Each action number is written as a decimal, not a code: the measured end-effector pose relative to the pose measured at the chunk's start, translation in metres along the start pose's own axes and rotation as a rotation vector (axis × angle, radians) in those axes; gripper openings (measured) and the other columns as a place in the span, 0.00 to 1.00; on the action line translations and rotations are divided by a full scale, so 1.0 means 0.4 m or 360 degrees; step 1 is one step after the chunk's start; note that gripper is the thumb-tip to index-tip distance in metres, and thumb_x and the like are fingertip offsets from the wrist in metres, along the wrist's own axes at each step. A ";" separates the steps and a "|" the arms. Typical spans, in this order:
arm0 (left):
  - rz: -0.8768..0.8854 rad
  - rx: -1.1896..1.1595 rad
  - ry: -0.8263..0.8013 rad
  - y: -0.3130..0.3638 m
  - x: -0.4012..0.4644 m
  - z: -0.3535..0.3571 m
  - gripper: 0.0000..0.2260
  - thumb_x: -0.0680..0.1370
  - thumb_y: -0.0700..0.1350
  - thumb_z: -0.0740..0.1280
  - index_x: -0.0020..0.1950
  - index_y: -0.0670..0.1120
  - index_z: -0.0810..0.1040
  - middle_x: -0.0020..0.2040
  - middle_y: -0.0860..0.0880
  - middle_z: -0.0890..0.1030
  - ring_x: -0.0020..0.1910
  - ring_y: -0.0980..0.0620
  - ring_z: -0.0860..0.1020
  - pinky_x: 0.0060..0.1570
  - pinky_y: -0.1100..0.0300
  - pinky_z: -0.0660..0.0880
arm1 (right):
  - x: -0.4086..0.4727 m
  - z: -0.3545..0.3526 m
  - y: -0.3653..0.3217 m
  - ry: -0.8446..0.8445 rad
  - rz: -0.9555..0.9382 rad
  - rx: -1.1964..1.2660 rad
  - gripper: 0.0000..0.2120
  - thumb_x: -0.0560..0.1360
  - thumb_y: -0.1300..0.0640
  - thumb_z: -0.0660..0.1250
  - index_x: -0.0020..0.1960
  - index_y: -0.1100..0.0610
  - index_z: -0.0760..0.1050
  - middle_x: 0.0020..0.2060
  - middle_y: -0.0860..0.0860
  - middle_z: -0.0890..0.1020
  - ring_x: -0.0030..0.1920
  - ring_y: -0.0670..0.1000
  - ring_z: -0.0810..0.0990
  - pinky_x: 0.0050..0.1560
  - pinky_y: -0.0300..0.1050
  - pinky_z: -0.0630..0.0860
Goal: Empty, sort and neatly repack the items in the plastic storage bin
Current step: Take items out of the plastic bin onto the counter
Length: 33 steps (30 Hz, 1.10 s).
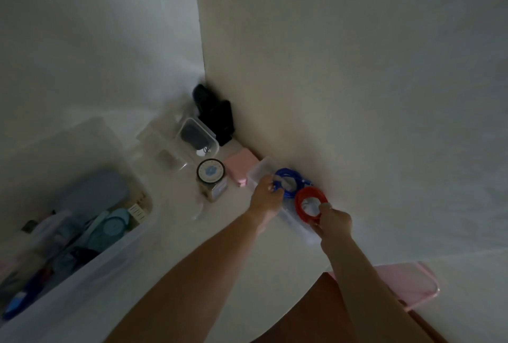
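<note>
Both your arms reach forward and to the right, toward the foot of the wall. Your left hand [265,197] has its fingers curled, pinching the near edge of the blue cable coil [290,181]. Your right hand [335,223] grips the near rim of the red cable coil [310,205], fingers curled round it. Both coils sit side by side in a small clear tray [258,175], blue farther away, red nearer you, their rims just beside each other. The tray's long axis runs along the wall [357,95], its far side tight against it, so there is no room on that side. To the tray's left lie a pink box [242,162], then a round-lidded jar [211,172], then a clear lidded container [196,136] with dark things in the corner behind it. The large plastic storage bin [115,246] stands well apart at your left, holding a blurred jumble of blue and teal items. Open floor lies between the bin and your arms. A pink lid [406,285] lies near your right forearm
</note>
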<state>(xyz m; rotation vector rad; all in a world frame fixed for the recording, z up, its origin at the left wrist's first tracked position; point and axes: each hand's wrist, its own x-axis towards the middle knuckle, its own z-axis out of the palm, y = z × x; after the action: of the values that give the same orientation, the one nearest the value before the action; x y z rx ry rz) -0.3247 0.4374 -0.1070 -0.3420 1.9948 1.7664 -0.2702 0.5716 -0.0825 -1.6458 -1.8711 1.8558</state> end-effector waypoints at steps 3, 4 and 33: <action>0.0092 0.0242 -0.0097 -0.014 -0.023 -0.048 0.17 0.81 0.42 0.63 0.69 0.55 0.72 0.68 0.52 0.74 0.66 0.50 0.73 0.66 0.53 0.72 | -0.015 -0.011 0.026 0.0111 -0.0117 -0.0382 0.17 0.76 0.51 0.68 0.60 0.61 0.76 0.52 0.62 0.82 0.50 0.59 0.82 0.53 0.55 0.80; 0.0121 0.0383 -0.0118 -0.019 -0.032 -0.070 0.20 0.81 0.45 0.63 0.73 0.53 0.69 0.70 0.53 0.72 0.68 0.51 0.72 0.66 0.53 0.72 | -0.015 -0.012 0.040 0.0131 -0.0188 -0.0508 0.22 0.76 0.50 0.68 0.64 0.62 0.75 0.55 0.61 0.82 0.53 0.60 0.81 0.56 0.57 0.79; -0.0029 0.1572 0.1011 -0.389 -0.634 -1.104 0.24 0.77 0.58 0.59 0.70 0.49 0.73 0.71 0.46 0.72 0.71 0.42 0.68 0.67 0.50 0.70 | -0.576 1.008 0.254 -0.1092 -0.0973 -0.2075 0.31 0.71 0.45 0.70 0.68 0.60 0.70 0.62 0.57 0.76 0.60 0.58 0.77 0.54 0.44 0.74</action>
<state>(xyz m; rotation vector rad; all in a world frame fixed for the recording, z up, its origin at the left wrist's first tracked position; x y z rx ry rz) -0.1058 -0.0475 -0.0853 -0.6034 2.9743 0.4829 -0.3700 0.1093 -0.1317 -0.1241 -3.6827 0.8927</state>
